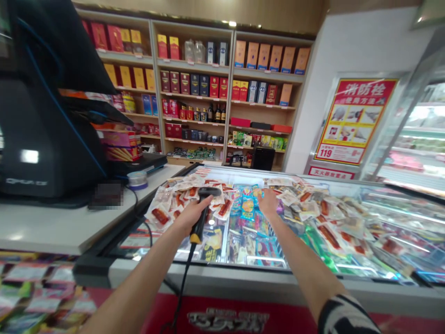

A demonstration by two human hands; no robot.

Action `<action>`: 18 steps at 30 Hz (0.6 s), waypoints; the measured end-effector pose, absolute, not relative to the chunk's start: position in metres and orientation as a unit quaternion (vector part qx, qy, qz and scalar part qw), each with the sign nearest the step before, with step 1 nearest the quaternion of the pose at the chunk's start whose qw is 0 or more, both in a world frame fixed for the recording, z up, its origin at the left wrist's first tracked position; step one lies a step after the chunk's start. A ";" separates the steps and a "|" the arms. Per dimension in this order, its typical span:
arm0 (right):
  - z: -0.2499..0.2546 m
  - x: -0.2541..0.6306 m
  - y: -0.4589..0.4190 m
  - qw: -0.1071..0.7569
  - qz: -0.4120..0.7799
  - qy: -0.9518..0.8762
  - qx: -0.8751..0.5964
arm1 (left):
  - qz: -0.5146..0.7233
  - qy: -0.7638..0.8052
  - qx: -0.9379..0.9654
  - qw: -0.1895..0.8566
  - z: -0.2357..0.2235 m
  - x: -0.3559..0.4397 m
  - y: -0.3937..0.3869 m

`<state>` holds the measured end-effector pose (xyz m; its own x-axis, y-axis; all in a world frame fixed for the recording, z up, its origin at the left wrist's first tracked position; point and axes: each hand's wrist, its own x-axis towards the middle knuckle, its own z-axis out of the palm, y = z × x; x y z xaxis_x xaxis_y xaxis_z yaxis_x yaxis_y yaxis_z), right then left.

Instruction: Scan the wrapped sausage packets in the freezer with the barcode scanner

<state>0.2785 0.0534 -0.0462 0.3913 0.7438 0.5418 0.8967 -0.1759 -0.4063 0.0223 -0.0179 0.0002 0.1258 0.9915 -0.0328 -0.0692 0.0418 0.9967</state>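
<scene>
My left hand (pixel 189 214) grips a black barcode scanner (pixel 205 208) with a yellow band and a black cord, its head pointing over the chest freezer's glass lid (pixel 243 250). My right hand (pixel 268 202) reaches across the lid and rests on a small blue and yellow snack packet (pixel 247 207) in the middle of the pile; whether the fingers close on it I cannot tell. Packets of vacuum-packed red meat snacks (pixel 174 204) lie to the left of the scanner, with more (pixel 327 218) spread to the right.
A black checkout terminal (pixel 41 125) stands on the grey counter (pixel 59 227) at left, beside a roll of tape (pixel 137 180). Wooden shelves (pixel 208 88) of boxed bottles line the back wall. A fire-hydrant poster (pixel 354 120) and a glass-fronted cooler (pixel 413 134) are at right.
</scene>
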 end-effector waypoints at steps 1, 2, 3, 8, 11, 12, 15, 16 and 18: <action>-0.048 0.301 0.047 0.330 -0.132 -0.511 -0.783 | 0.471 0.456 0.510 0.557 0.000 0.028 -0.018; -0.049 0.322 0.042 0.315 -0.150 -0.483 -0.803 | 0.466 0.453 0.518 0.556 0.000 0.034 -0.018; -0.051 0.339 0.037 0.294 -0.160 -0.468 -0.818 | 0.463 0.452 0.525 0.553 0.000 0.039 -0.018; -0.054 0.376 0.034 0.195 -0.174 -0.477 -0.839 | 0.457 0.462 0.541 0.534 0.002 0.052 -0.021; -0.054 0.376 0.038 0.157 -0.193 -0.521 -0.816 | 0.452 0.454 0.546 0.539 0.005 0.055 -0.022; -0.054 0.374 0.039 0.153 -0.204 -0.538 -0.804 | 0.449 0.452 0.548 0.542 0.005 0.056 -0.022; -0.057 0.358 0.037 0.153 -0.233 -0.584 -0.762 | 0.449 0.450 0.547 0.545 0.006 0.060 -0.021; -0.060 0.350 0.035 0.157 -0.234 -0.602 -0.747 | 0.451 0.451 0.545 0.545 0.006 0.061 -0.021; -0.066 0.331 0.029 0.168 -0.225 -0.640 -0.715 | 0.450 0.452 0.539 0.551 0.004 0.063 -0.022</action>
<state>0.3313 0.0291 -0.0658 0.0790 0.8398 0.5371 0.9911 -0.1239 0.0480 0.0630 -0.0216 0.0042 0.1881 0.9821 -0.0125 -0.0081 0.0143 0.9999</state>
